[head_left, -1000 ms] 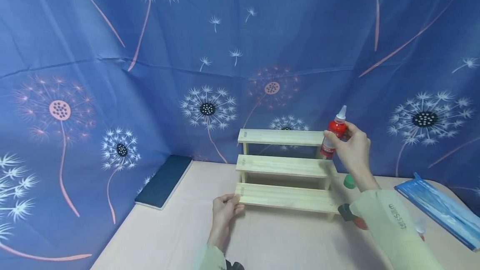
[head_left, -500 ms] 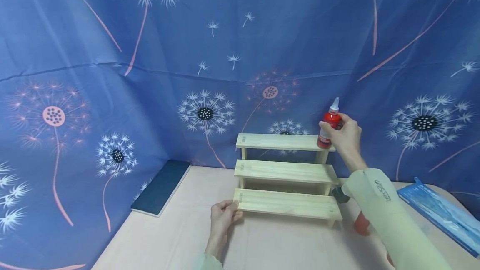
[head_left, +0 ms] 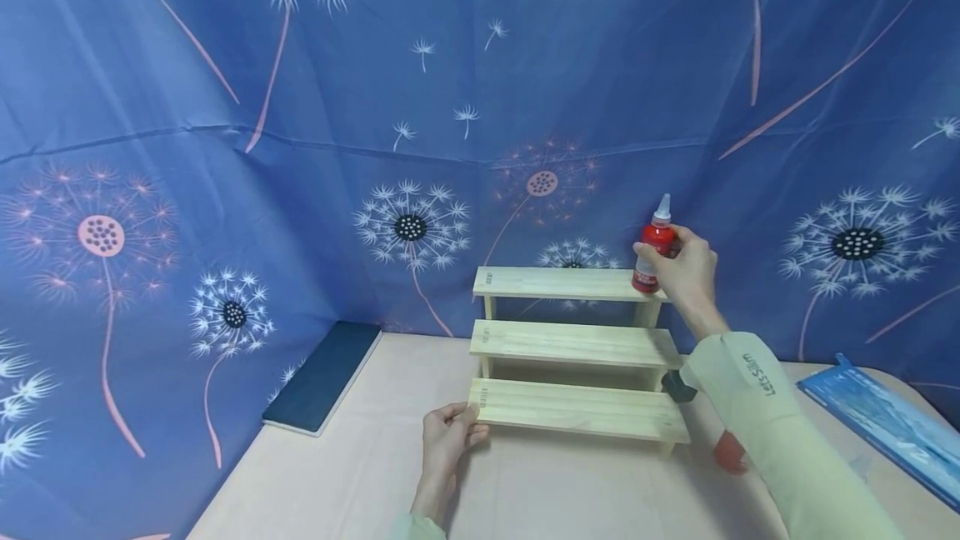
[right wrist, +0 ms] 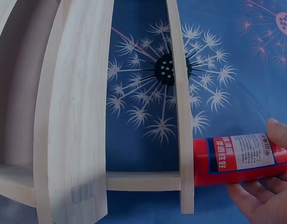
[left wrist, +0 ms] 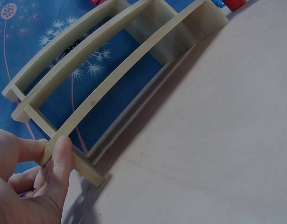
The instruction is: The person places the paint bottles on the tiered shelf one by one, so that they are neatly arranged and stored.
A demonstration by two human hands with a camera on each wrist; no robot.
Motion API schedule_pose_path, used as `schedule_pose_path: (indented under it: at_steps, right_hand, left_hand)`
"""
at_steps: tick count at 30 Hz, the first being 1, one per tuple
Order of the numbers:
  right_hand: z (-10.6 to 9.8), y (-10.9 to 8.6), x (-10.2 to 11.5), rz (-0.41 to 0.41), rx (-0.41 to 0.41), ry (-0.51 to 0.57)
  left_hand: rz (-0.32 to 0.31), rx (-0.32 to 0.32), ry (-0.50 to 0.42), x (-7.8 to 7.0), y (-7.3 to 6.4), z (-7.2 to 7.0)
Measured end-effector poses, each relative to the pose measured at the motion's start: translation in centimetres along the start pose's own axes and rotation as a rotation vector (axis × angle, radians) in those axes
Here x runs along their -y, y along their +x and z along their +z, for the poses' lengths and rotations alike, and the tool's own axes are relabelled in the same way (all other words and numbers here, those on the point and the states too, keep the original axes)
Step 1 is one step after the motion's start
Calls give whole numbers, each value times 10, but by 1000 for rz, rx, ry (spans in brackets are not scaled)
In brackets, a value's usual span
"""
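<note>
A three-tier light wooden shelf [head_left: 573,342] stands on the table against the blue cloth. My left hand [head_left: 442,444] pinches the left end of its lowest tier; in the left wrist view the thumb and fingers [left wrist: 60,163] lie on either side of that board. At the far right end of the top tier, my right hand [head_left: 692,273] grips a red bottle [head_left: 657,237] with a clear pointed nozzle. The bottle is upright. In the right wrist view the printed bottle [right wrist: 239,156] has its base against the top board, thumb and fingers round its body.
A dark notebook [head_left: 322,379] lies at the table's left edge. Blue flat packaging [head_left: 885,432] lies at the right. A red object [head_left: 729,452] on the table is partly hidden by my right sleeve. Behind hangs a blue dandelion-print cloth [head_left: 315,215].
My right hand has brought the bottle left and onto the top tier's right end. The right sleeve now covers the green cap seen earlier. The left hand keeps its hold on the lowest tier.
</note>
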State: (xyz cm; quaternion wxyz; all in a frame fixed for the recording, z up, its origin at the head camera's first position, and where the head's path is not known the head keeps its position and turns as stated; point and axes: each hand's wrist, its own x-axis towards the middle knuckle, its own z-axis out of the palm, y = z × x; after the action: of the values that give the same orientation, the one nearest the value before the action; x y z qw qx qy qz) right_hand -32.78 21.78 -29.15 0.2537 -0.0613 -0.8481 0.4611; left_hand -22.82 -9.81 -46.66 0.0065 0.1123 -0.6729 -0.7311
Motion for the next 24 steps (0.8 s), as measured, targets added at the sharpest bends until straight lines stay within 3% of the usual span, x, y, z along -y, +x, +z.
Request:
schedule_pose_path:
  at_steps: [12,18,24]
  right_hand:
    - [-3,-5,-1,-10,66,-58]
    - [-15,-23,1,7,71,-39]
    - [-24,-53,3,-35,83,7]
  left_hand:
    - [-10,-17,-7,1,1,1]
    - [7,18,-36,2,-4,1]
    - [4,17,-63,0,-3,-1]
